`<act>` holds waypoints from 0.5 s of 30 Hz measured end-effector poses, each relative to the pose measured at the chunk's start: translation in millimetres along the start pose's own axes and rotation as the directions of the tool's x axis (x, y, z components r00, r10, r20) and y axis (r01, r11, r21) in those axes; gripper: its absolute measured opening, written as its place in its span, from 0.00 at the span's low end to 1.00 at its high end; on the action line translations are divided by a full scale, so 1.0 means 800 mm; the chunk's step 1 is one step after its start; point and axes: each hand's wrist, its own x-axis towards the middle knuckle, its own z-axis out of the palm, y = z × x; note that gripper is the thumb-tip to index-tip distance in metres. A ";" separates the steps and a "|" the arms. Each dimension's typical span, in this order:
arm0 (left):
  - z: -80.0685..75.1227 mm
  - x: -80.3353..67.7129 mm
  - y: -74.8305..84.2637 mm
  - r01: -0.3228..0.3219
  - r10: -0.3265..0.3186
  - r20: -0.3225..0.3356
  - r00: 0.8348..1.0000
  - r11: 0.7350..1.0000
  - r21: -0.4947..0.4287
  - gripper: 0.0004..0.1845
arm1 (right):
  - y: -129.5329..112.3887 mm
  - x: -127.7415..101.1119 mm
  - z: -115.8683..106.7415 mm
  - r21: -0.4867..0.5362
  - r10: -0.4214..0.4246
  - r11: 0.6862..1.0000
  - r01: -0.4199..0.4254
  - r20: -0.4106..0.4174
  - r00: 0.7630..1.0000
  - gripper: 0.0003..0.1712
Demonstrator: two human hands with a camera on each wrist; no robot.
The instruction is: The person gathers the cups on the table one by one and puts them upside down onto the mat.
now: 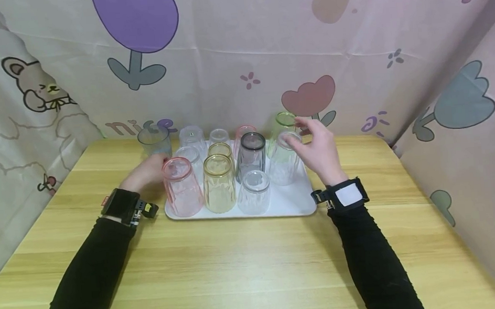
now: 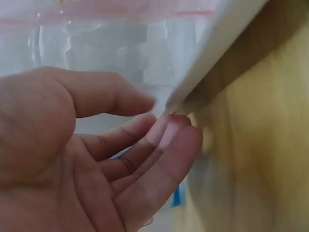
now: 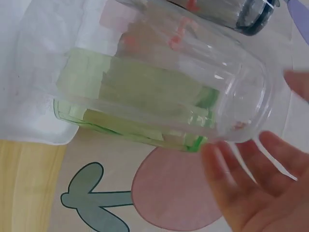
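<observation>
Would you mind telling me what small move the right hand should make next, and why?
Probably close the right hand around the clear cup on the white tray: its fingers are spread at the cup's upturned base but do not grip it yet.

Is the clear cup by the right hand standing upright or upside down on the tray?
Upside down: the clear cup has its closed base on top, wider rim on the white tray; the right hand is beside it.

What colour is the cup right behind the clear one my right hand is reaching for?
Light green cup, behind the clear cup; the right wrist view shows it best.
</observation>
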 end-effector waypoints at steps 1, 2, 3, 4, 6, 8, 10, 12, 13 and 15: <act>-0.001 -0.001 0.000 0.005 -0.005 -0.005 1.000 1.000 -0.008 0.25 | 0.001 0.000 -0.001 0.016 -0.011 1.000 0.012 -0.043 0.999 0.30; -0.003 -0.002 0.001 0.010 -0.010 -0.014 1.000 1.000 -0.017 0.26 | 0.001 0.001 -0.003 0.027 -0.021 0.999 0.023 -0.081 0.996 0.27; -0.006 -0.003 0.002 0.015 -0.016 -0.022 1.000 1.000 -0.025 0.27 | 0.003 0.001 -0.004 0.036 -0.025 0.999 0.029 -0.112 0.993 0.25; -0.008 -0.004 0.002 0.025 -0.026 -0.032 0.999 0.999 -0.033 0.27 | 0.004 0.001 -0.006 0.042 -0.024 0.999 0.030 -0.134 0.991 0.24; -0.013 -0.007 0.005 0.029 -0.032 -0.061 0.998 0.998 -0.048 0.27 | 0.008 0.002 -0.010 0.052 -0.010 0.998 0.018 -0.156 0.988 0.22; -0.018 -0.010 0.007 0.024 -0.030 -0.103 0.994 0.998 -0.057 0.24 | 0.012 0.002 -0.013 0.055 0.014 0.998 -0.005 -0.158 0.987 0.21; -0.022 -0.013 0.009 0.009 -0.020 -0.165 0.986 0.998 -0.067 0.21 | 0.017 0.002 -0.015 0.051 0.041 0.998 -0.034 -0.155 0.987 0.21; -0.025 -0.015 0.011 -0.004 -0.015 -0.236 0.972 0.997 -0.079 0.19 | 0.022 0.002 -0.017 0.039 0.067 0.997 -0.062 -0.150 0.986 0.20; -0.026 -0.017 0.013 -0.009 -0.015 -0.276 0.961 0.996 -0.086 0.19 | 0.025 0.002 -0.018 0.031 0.082 0.996 -0.079 -0.145 0.986 0.20; -0.027 -0.018 0.014 -0.019 -0.016 -0.358 0.934 0.996 -0.092 0.18 | 0.032 0.002 -0.018 0.014 0.114 0.993 -0.113 -0.129 0.985 0.19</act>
